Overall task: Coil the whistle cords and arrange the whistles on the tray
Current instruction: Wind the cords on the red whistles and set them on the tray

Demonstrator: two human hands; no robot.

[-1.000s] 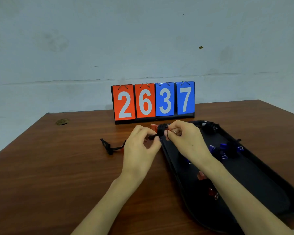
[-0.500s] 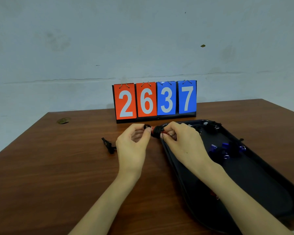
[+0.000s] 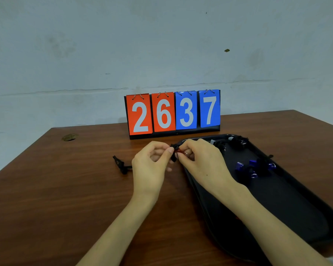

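Behind the hands, at the far edge of the table [image 3: 65,189]: flip scoreboard [image 3: 173,112], upright, reading 2 6 on orange cards and 3 7 on blue.
Left of the left hand [image 3: 150,166], lying on the wood: loose cord [image 3: 121,164], black, partly hidden by that hand.
On the black tray [image 3: 277,198] at right: blue whistles [image 3: 252,166] mid-tray, dark corded whistles [image 3: 236,143] at the far end (details too small to tell). Right forearm across the tray's near half.
Held between both hands at the tray's far-left corner: red whistle [image 3: 179,150], mostly covered, black wrap [image 3: 173,158] around it.
Right hand [image 3: 202,162] curled round the whistle; left fingertips pinching the wrap.
Compared with one second ago: less red visible, left hand loosened from a tight fist into a pinch.
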